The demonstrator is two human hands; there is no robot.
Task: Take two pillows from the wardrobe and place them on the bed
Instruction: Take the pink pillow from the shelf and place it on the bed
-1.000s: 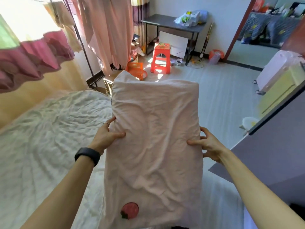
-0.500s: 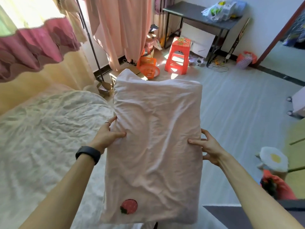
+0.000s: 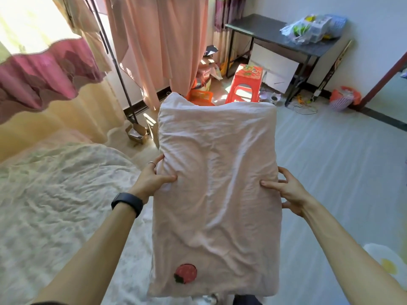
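Note:
A pale pink pillow (image 3: 217, 183) with a red strawberry patch near its lower edge is held flat in front of me, long side pointing away. My left hand (image 3: 152, 180) grips its left edge, thumb on top, a dark band on the wrist. On the right edge, my right hand (image 3: 286, 193) grips with its thumb pressed on the fabric. The bed (image 3: 55, 194), covered in a crumpled white sheet, lies to the left, and the pillow hangs beside its right edge, above the floor. The wardrobe is out of view.
A clothes rail (image 3: 114, 62) with a hanging peach cloth (image 3: 160, 45) stands beyond the bed. Farther back are an orange stool (image 3: 245, 84), an orange basket (image 3: 200, 96), a dark desk (image 3: 279, 34) with bags, and a small bin (image 3: 343, 99). An egg-shaped slipper (image 3: 383, 260) lies at right.
The view has swung left and down: the purple wardrobe panel and the suitcases at right have left the frame, more of the bed shows. Both hands keep the same grip on the pillow.

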